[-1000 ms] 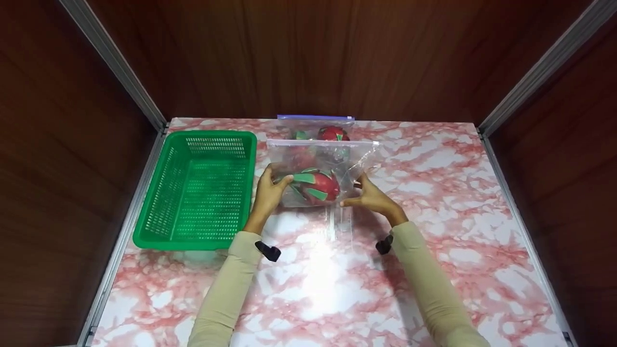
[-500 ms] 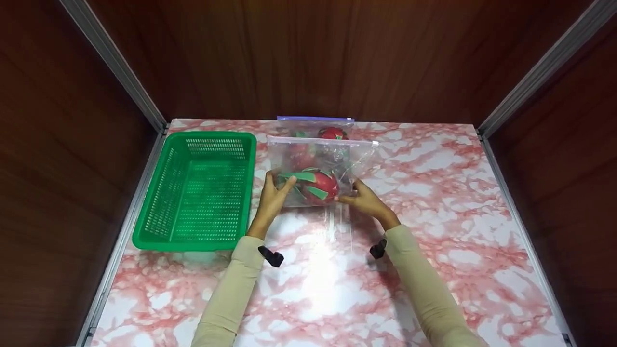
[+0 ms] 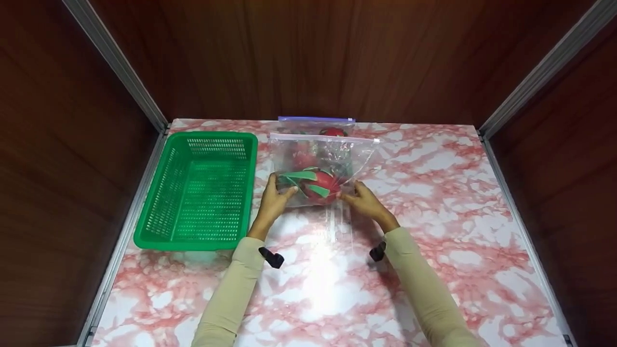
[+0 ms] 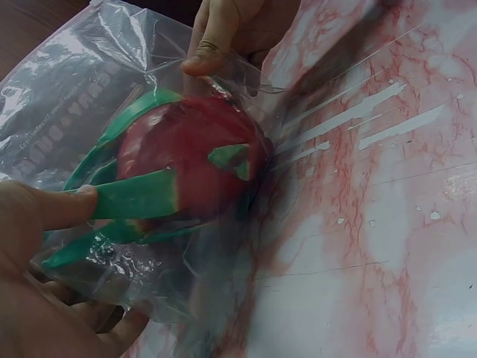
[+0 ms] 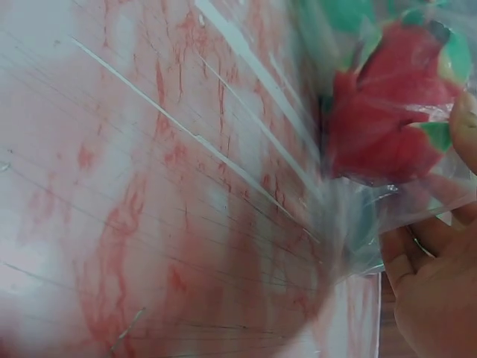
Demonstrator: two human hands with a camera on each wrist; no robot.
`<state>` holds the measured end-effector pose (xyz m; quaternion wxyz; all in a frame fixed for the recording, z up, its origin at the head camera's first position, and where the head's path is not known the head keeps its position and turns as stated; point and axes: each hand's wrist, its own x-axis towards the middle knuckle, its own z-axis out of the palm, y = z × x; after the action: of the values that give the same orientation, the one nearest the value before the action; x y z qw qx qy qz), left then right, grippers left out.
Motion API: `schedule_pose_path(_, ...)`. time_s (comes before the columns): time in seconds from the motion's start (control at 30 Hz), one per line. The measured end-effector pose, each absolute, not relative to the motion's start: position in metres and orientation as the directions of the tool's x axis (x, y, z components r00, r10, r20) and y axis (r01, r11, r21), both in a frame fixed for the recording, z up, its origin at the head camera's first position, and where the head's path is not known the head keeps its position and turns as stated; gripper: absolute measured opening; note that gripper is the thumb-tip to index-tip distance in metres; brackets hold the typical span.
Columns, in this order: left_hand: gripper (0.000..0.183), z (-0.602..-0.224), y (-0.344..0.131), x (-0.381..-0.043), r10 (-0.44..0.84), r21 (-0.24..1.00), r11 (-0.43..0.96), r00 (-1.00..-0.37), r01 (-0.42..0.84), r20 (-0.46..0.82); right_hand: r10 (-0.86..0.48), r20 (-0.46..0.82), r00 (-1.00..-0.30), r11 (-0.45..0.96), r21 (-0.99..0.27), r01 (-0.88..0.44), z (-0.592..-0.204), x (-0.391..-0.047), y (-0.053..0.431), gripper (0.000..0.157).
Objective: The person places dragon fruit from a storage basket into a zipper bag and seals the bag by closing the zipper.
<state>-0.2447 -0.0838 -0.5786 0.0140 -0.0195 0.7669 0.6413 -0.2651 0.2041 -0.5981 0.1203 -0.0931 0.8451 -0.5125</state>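
Note:
A clear zip bag (image 3: 359,156) with a pale zip strip stands at the middle of the table, holding a red dragon fruit (image 3: 324,182) with long green scales. My left hand (image 3: 274,198) grips the bag's lower left side; in the left wrist view its thumb presses a green scale (image 4: 138,195) through the plastic. At the lower right, my right hand (image 3: 366,200) pinches the bag beside the fruit's round end, thumb in front and fingers behind. Right behind stands another clear bag with a purple zip strip (image 3: 315,119), with red-and-green fruit (image 3: 333,131) inside, partly hidden by the front bag.
A green perforated plastic basket (image 3: 195,246) stands on the left, close to my left forearm. Pink-and-white marbled table (image 3: 462,217) spreads around, with strips of clear tape (image 3: 331,224) in front of the bag. Brown wooden walls (image 3: 308,58) close off the back and sides.
My right hand has moved left, closer to the fruit, and now pinches the bag there. The left hand has slid slightly down and right. The front bag's zip edge has shifted up slightly.

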Motion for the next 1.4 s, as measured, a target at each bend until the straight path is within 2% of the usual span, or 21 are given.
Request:
schedule_pose_path(0.07,0.069,-0.58,-0.084,-0.244,-0.008,0.984,0.172,-0.999,-0.054,-0.054,-0.294,-0.111,-0.949,0.43,-0.902,-0.027,-0.598,-0.264,0.204,0.061)
schedule_pose_path(0.13,0.071,-0.58,-0.084,-0.244,-0.009,0.984,0.172,-0.998,-0.057,-0.057,-0.328,-0.107,-0.938,0.38,-0.925,-0.027,-0.599,-0.264,0.204,0.07)
schedule_pose_path(0.17,0.072,-0.581,-0.084,-0.245,-0.011,0.983,0.173,-0.998,-0.058,-0.057,-0.343,-0.102,-0.934,0.352,-0.935,-0.027,-0.599,-0.264,0.204,0.08)
schedule_pose_path(0.23,0.072,-0.581,-0.083,-0.245,-0.015,0.982,0.177,-0.998,-0.06,-0.058,-0.361,-0.088,-0.928,0.329,-0.944,-0.038,-0.6,-0.264,0.204,0.086)
schedule_pose_path(0.47,0.062,-0.581,-0.08,-0.244,0.005,0.982,0.186,-0.999,-0.038,-0.04,-0.336,-0.076,-0.939,0.365,-0.93,-0.055,-0.603,-0.261,0.209,0.068)
schedule_pose_path(0.6,0.057,-0.582,-0.078,-0.244,0.014,0.977,0.209,-0.999,-0.034,-0.038,-0.336,-0.087,-0.938,0.364,-0.931,-0.044,-0.603,-0.259,0.213,0.064)
schedule_pose_path(0.83,0.041,-0.586,-0.073,-0.244,0.031,0.986,0.166,-0.999,-0.014,-0.02,-0.281,-0.103,-0.954,0.374,-0.928,-0.01,-0.604,-0.256,0.22,0.082)
schedule_pose_path(0.9,0.045,-0.587,-0.072,-0.243,0.051,0.989,0.147,-0.998,-0.019,-0.026,-0.263,-0.103,-0.959,0.366,-0.931,0.0,-0.604,-0.255,0.222,0.081)
schedule_pose_path(1.13,0.096,-0.589,-0.066,-0.238,0.132,0.992,0.083,-0.985,-0.096,-0.107,-0.237,-0.055,-0.97,0.313,-0.949,-0.022,-0.604,-0.256,0.23,0.06)
schedule_pose_path(1.27,0.097,-0.589,-0.058,-0.24,0.176,0.994,0.049,-0.979,-0.095,-0.103,-0.224,-0.028,-0.974,0.291,-0.956,-0.039,-0.602,-0.256,0.236,0.046)
schedule_pose_path(1.4,0.095,-0.589,-0.048,-0.242,0.196,0.998,0.03,-0.979,-0.055,-0.06,-0.197,-0.016,-0.98,0.262,-0.964,-0.037,-0.6,-0.256,0.243,0.044)
